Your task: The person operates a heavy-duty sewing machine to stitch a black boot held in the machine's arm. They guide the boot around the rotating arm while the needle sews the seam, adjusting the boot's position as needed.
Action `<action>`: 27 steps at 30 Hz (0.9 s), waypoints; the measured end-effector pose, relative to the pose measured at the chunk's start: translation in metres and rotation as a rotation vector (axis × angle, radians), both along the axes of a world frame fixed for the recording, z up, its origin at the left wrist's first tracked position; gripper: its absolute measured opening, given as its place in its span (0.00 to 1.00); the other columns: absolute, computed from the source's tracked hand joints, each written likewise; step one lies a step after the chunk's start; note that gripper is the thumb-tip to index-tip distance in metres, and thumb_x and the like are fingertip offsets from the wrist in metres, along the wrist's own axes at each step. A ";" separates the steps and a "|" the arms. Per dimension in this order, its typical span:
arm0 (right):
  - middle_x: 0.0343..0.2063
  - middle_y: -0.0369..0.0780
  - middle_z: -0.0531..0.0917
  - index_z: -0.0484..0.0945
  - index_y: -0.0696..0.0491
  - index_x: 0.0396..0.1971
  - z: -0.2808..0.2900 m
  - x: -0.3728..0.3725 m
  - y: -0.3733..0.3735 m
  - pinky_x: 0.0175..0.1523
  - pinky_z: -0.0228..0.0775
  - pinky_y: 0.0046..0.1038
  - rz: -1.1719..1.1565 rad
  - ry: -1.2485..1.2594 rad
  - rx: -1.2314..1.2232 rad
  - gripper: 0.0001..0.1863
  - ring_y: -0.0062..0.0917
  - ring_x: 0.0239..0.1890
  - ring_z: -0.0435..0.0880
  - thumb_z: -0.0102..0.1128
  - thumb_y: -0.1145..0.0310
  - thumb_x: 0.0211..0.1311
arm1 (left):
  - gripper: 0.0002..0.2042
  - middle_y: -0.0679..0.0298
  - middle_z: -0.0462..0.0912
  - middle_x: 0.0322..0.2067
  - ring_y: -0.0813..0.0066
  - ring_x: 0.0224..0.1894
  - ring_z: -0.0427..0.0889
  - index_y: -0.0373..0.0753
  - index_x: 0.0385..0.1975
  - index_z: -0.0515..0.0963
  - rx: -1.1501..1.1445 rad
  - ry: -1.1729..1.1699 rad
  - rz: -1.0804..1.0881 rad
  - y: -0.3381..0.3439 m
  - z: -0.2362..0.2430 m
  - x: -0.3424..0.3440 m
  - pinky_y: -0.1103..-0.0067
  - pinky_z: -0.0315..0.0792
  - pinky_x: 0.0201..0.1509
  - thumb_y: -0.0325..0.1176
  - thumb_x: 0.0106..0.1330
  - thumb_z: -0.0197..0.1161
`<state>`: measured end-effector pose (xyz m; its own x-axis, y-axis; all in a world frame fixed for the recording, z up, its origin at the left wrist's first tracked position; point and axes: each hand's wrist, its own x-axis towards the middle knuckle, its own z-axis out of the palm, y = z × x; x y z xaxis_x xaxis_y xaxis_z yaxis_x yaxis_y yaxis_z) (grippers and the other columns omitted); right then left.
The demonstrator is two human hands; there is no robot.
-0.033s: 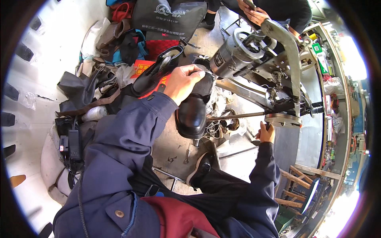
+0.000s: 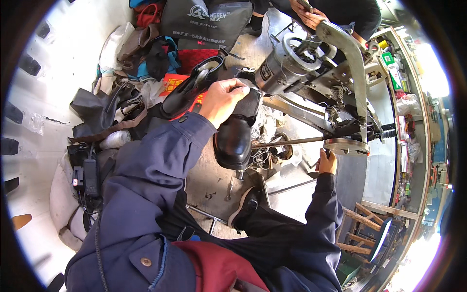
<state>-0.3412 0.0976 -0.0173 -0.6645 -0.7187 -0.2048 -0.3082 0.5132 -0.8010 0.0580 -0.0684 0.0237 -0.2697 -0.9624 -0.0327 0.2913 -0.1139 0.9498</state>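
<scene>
My left hand (image 2: 224,103) is closed on a black leather shoe (image 2: 236,142), its thumb and fingers gripping the upper near the opening. The shoe's rounded toe points toward me, and it sits at the arm end of a hand-cranked shoe sewing machine (image 2: 278,68). Over on the right, my right hand (image 2: 326,163) wraps round the dark crank handle (image 2: 328,153) under the machine's metal handwheel (image 2: 346,145). Its fingers partly hide the handle. A second black shoe (image 2: 187,95) lies to the left of my left hand.
Across from me, a person's hands (image 2: 311,18) hold a phone. Bags, leather scraps and cloth (image 2: 116,102) pile up at the left. Below the machine arm are a wrench (image 2: 229,190) and my black shoe (image 2: 244,209). A wooden stool (image 2: 362,233) and cluttered shelves (image 2: 404,97) line the right.
</scene>
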 end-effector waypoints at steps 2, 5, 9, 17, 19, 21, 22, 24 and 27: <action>0.12 0.33 0.69 0.70 0.53 0.26 0.004 0.012 -0.004 0.11 0.60 0.23 0.038 -0.041 -0.006 0.14 0.16 0.07 0.66 0.60 0.60 0.64 | 0.05 0.74 0.79 0.26 0.91 0.28 0.70 0.33 0.31 0.82 0.003 0.006 -0.008 0.000 0.002 0.001 0.88 0.65 0.32 0.28 0.64 0.63; 0.12 0.32 0.69 0.73 0.54 0.28 0.029 0.037 -0.005 0.14 0.58 0.21 0.131 0.125 -0.114 0.12 0.14 0.09 0.66 0.60 0.61 0.65 | 0.05 0.74 0.79 0.27 0.91 0.28 0.71 0.33 0.32 0.82 -0.006 0.007 -0.019 -0.001 0.002 0.002 0.88 0.65 0.32 0.28 0.65 0.63; 0.14 0.34 0.74 0.78 0.55 0.31 0.091 0.001 0.006 0.18 0.59 0.22 0.130 0.485 -0.307 0.04 0.14 0.13 0.67 0.60 0.70 0.63 | 0.05 0.74 0.79 0.28 0.91 0.29 0.71 0.34 0.34 0.81 -0.020 -0.007 -0.070 -0.004 0.003 0.004 0.88 0.65 0.34 0.28 0.66 0.62; 0.17 0.37 0.76 0.78 0.55 0.36 0.018 -0.082 0.014 0.20 0.66 0.27 -0.268 0.390 -0.040 0.06 0.20 0.14 0.72 0.60 0.69 0.64 | 0.05 0.75 0.78 0.28 0.90 0.31 0.70 0.35 0.33 0.81 -0.042 -0.073 -0.098 -0.005 0.010 0.005 0.87 0.65 0.38 0.30 0.66 0.61; 0.14 0.35 0.73 0.76 0.54 0.37 0.002 -0.048 0.006 0.16 0.65 0.25 -0.148 0.063 0.084 0.06 0.20 0.13 0.71 0.58 0.69 0.64 | 0.05 0.75 0.77 0.27 0.90 0.32 0.70 0.36 0.32 0.81 -0.057 -0.066 -0.097 -0.006 0.009 0.005 0.87 0.64 0.38 0.30 0.66 0.61; 0.16 0.37 0.75 0.73 0.58 0.34 0.005 -0.003 0.002 0.15 0.66 0.25 0.039 -0.109 0.036 0.07 0.22 0.12 0.76 0.57 0.69 0.65 | 0.05 0.75 0.77 0.27 0.90 0.32 0.70 0.36 0.32 0.80 -0.048 -0.076 -0.107 -0.007 0.007 0.005 0.88 0.64 0.38 0.30 0.66 0.61; 0.15 0.37 0.75 0.73 0.58 0.36 0.014 0.014 0.001 0.17 0.68 0.25 0.108 -0.087 -0.014 0.08 0.21 0.13 0.76 0.57 0.69 0.65 | 0.05 0.75 0.77 0.27 0.90 0.32 0.70 0.36 0.31 0.80 -0.055 -0.072 -0.112 -0.008 0.007 0.005 0.88 0.65 0.38 0.30 0.66 0.61; 0.15 0.36 0.75 0.74 0.59 0.37 0.048 0.022 0.003 0.20 0.69 0.23 0.143 0.003 -0.192 0.09 0.20 0.14 0.75 0.58 0.69 0.64 | 0.05 0.75 0.76 0.27 0.90 0.32 0.70 0.36 0.31 0.79 -0.062 -0.099 -0.109 -0.010 0.006 0.005 0.87 0.65 0.38 0.30 0.66 0.61; 0.17 0.36 0.76 0.76 0.58 0.32 0.095 -0.023 0.010 0.21 0.67 0.22 0.163 0.308 -0.430 0.07 0.17 0.16 0.74 0.58 0.69 0.64 | 0.05 0.76 0.76 0.26 0.90 0.32 0.70 0.36 0.30 0.78 -0.068 -0.115 -0.116 -0.008 0.008 0.005 0.87 0.65 0.38 0.29 0.66 0.61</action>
